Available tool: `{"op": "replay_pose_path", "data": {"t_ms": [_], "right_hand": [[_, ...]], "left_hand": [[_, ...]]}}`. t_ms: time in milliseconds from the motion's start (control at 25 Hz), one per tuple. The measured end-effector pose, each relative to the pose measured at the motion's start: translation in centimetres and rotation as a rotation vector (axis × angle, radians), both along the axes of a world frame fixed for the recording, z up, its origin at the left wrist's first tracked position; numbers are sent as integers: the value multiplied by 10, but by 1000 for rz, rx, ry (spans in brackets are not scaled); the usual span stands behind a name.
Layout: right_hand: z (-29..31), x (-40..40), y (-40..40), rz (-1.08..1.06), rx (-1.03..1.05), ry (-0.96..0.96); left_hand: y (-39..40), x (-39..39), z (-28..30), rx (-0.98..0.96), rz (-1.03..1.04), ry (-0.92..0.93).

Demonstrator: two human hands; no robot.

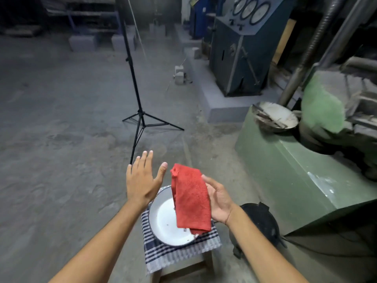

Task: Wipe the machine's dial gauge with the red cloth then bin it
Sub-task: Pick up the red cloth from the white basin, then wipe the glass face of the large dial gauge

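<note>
Red cloth [191, 199] hangs folded from the right hand [219, 201], pinched at its right edge above the white pan [163, 223] on the stool's checked cover. Left hand [142, 180] hovers empty, fingers spread, likely ready to help. Dial gauges [252, 11] sit far off on the blue machine [234, 58], unwiped as yet, I judge.

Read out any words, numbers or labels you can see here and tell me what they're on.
None can be read.
Three dial gauges on the blue machine: markings too blurred.
Yellowish sign at the top edge: too blurred.
Red cloth in the right hand, white pan: no text.
</note>
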State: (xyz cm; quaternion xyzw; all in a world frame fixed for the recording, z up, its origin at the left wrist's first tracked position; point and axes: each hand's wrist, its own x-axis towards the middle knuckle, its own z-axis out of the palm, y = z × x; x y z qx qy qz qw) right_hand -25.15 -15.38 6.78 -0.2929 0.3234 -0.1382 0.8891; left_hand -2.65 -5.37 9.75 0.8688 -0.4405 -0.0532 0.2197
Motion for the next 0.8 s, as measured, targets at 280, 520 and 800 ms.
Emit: {"op": "replay_pose_path", "data": {"t_ms": [280,520,800], "right_hand": [[63,-45,20,-533,53,-435],[90,-95,18,-669,-56,-617],[102,-147,25,-947,-42,-543]], "left_hand": [[-28,-36,80,-153,-48,-46],[-40,-116,120,-130,-475,486],[-56,-198,145,57,-620,754]]}}
